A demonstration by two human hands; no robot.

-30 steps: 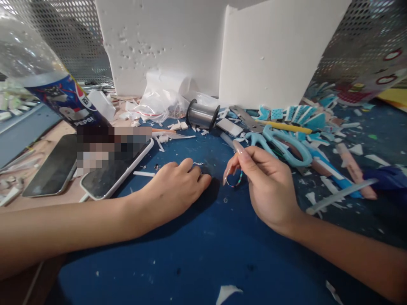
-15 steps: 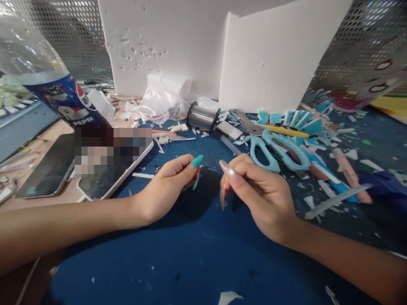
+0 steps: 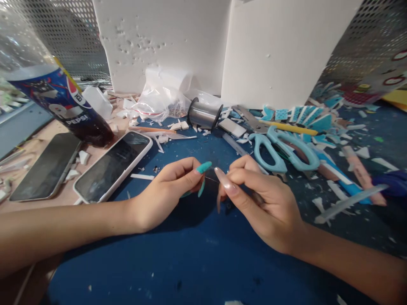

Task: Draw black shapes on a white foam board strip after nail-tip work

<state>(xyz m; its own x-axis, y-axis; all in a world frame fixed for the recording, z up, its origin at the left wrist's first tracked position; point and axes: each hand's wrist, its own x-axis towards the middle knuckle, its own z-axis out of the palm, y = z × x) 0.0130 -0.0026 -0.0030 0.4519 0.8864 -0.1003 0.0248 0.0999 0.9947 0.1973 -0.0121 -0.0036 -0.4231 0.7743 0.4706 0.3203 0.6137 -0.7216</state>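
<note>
My left hand (image 3: pixel 168 190) hovers over the blue mat (image 3: pixel 178 262) with thumb and finger pinched; its long nails are teal. My right hand (image 3: pixel 260 199) is closed in a pinch facing it, a few centimetres away, with long pale nails. A thin clear thread (image 3: pixel 211 179) stretches between the two pinches. A small beaded loop seen earlier in the right hand is hidden now. A spool of clear thread (image 3: pixel 203 113) lies behind the hands. Light blue scissors (image 3: pixel 282 150) lie just right of my right hand.
Two phones (image 3: pixel 112 165) (image 3: pixel 47 165) lie at the left beside a tipped Pepsi bottle (image 3: pixel 63 106). White foam boards (image 3: pixel 273 51) stand at the back, with a plastic bag (image 3: pixel 162 99). Blue and white foam scraps (image 3: pixel 305 116), a yellow pencil (image 3: pixel 291 127) and sticks litter the right.
My left hand lifted off the mat and pinched; my right hand turned and drew close to it. A thread now runs between them, and the beaded loop is out of sight.
</note>
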